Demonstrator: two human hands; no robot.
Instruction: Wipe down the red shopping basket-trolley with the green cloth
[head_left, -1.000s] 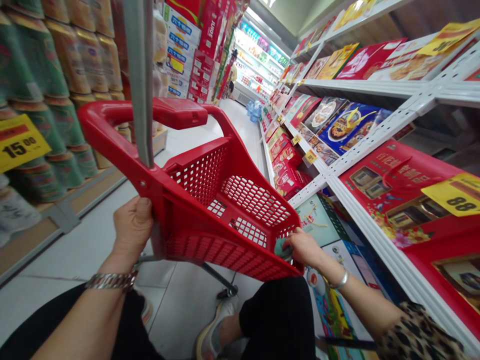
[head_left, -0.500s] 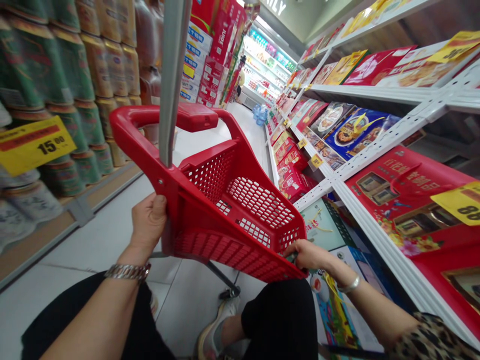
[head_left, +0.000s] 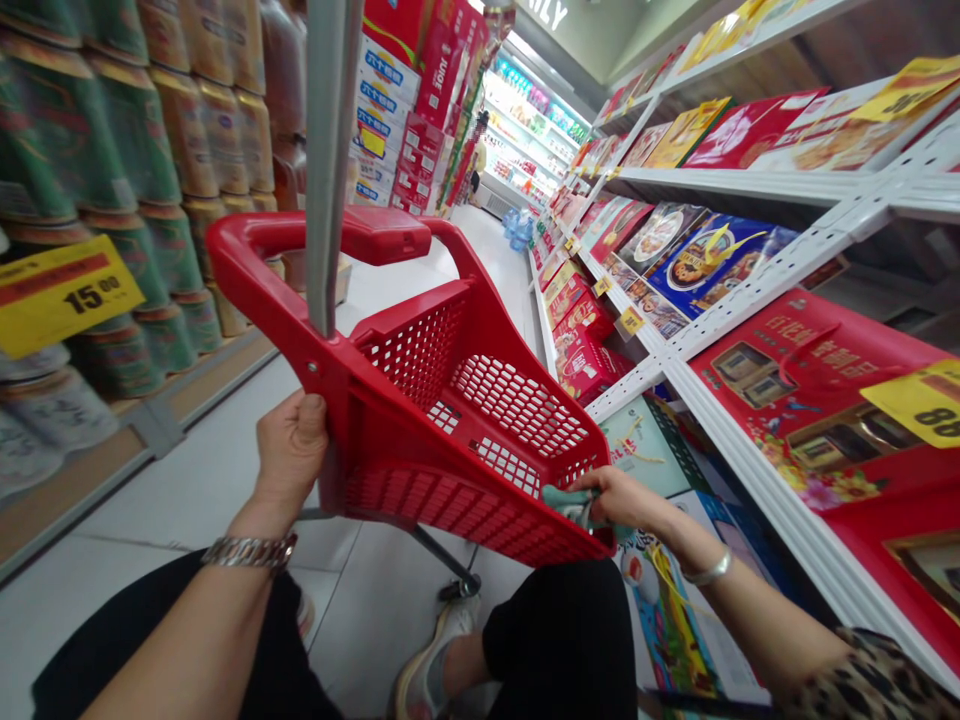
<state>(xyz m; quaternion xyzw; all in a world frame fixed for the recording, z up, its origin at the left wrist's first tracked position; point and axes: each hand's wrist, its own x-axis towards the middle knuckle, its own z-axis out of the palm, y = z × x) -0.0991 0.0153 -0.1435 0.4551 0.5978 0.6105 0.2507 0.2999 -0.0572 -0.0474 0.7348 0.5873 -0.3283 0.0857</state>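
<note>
A red plastic shopping cart [head_left: 450, 515] with a perforated basket stands tilted in front of me, and nothing lies in the part of the basket I can see. My left hand [head_left: 291, 455] is closed on the cart's red side frame, below the handle and the grey metal pole [head_left: 328, 170]. At the basket's far right corner, my right hand [head_left: 619, 497] is closed around a grey-green cloth [head_left: 564, 496]. The cloth lies against the basket's upper rim, partly hidden by the fingers.
Stacked drink cans [head_left: 75, 140] with a yellow price tag [head_left: 71, 293] line the left side. White shelving [head_left: 780, 275] with boxed goods rises close on the right. The tiled aisle [head_left: 480, 250] runs ahead to a lit cooler [head_left: 532, 125]. My knees are below the cart.
My right hand has lifted slightly at the rim, and more of the cloth now shows in front of its fingers. My left hand keeps its grip; the cart's handle end sits slightly further left.
</note>
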